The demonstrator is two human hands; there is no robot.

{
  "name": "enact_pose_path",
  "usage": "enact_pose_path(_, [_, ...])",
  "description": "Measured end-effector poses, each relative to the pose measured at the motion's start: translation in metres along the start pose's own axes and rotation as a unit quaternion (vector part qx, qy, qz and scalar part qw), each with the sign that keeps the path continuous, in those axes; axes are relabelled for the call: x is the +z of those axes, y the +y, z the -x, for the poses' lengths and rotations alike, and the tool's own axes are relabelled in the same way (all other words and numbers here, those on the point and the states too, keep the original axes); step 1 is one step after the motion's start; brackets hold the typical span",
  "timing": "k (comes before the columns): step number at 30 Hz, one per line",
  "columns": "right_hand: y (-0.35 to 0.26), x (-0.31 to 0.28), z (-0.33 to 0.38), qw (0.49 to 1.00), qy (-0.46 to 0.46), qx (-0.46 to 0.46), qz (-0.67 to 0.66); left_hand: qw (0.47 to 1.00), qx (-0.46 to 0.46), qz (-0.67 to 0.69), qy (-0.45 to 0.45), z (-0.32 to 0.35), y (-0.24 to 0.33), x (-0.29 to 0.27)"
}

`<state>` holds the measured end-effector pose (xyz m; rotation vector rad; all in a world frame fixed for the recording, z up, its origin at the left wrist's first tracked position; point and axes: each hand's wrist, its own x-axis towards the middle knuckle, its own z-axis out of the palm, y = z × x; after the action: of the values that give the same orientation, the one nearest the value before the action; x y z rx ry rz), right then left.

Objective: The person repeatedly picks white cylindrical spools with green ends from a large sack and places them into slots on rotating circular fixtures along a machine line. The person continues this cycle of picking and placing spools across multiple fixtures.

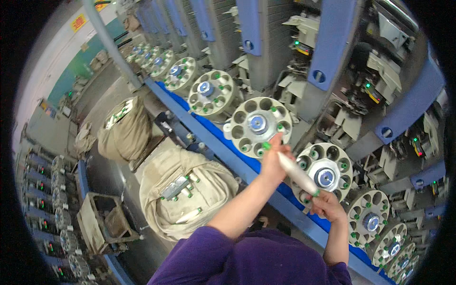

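A white yarn bobbin point(297, 173) slants between my two hands, with green at its lower right tip. My left hand point(273, 164) is closed round its upper left end, and another bit of green shows beside the thumb. At the other tip my right hand point(327, 207) has its fingers pinched together; a loose thread is too fine to make out. Under and behind my hands are two round bobbin magazines: one point(246, 110) just beyond my left hand, the other point(332, 153) behind the bobbin. Some of their pockets hold green-tipped bobbins.
A blue rail point(202, 135) runs diagonally before the row of magazines. At the left stand a cloth-lined container point(154, 209) with several bobbins and a grey tool, a fuller cloth sack point(126, 137), and a worn box frame point(90, 221). Winding machines with blue panels point(332, 42) rise behind.
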<state>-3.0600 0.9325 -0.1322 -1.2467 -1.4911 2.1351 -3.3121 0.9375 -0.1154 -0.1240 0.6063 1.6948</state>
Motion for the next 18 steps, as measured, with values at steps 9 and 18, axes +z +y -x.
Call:
enact_pose_path(9, [-0.012,-0.060,0.087,0.956,-0.009,-0.295,-0.001,0.884,0.057,-0.453,-0.098,0.004,-0.070,-0.045])
enact_pose_path(18, [-0.046,-0.040,0.011,0.882,0.269,-0.284,0.264,0.551,0.296,-0.748,-0.222,-0.067,-0.069,-0.005])
